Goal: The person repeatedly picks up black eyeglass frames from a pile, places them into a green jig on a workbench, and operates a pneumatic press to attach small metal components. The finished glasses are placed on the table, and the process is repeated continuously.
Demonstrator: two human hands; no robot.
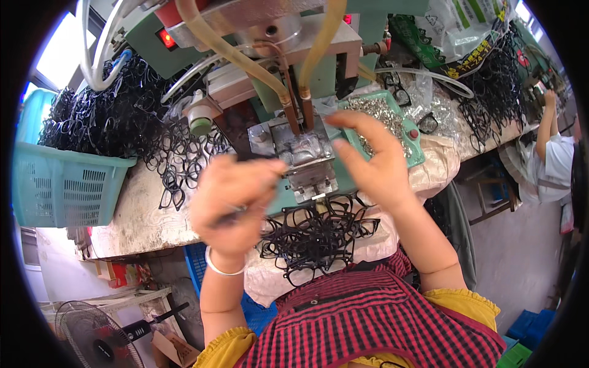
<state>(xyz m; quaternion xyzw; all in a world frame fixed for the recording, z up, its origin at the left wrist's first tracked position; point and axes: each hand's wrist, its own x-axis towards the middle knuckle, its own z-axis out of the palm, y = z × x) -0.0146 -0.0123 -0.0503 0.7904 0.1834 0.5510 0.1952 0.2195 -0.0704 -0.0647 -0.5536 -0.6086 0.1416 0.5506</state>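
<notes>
One large green-and-grey metal machine across the top, above the worktable. At far left, a pale blue-green slatted plastic basket, heaped high with tangled black eyeglass frames. Nearer the body, on tan cloth over the lap, another loose pile of black plastic frames. Right of centre, a shallow green tray of small shiny metal pieces. Under the machine, a block-shaped silver metal fixture. Right hand reaching in over the tray, thumb and forefinger spread apart, tips just beside the fixture; contact impossible to tell. Left hand blurred on the opposite side, fingers curled inward, forefinger towards the fixture. Smallest, among those left fingers, a slim dark piece, too blurred to identify; pinched or not, impossible to tell.
</notes>
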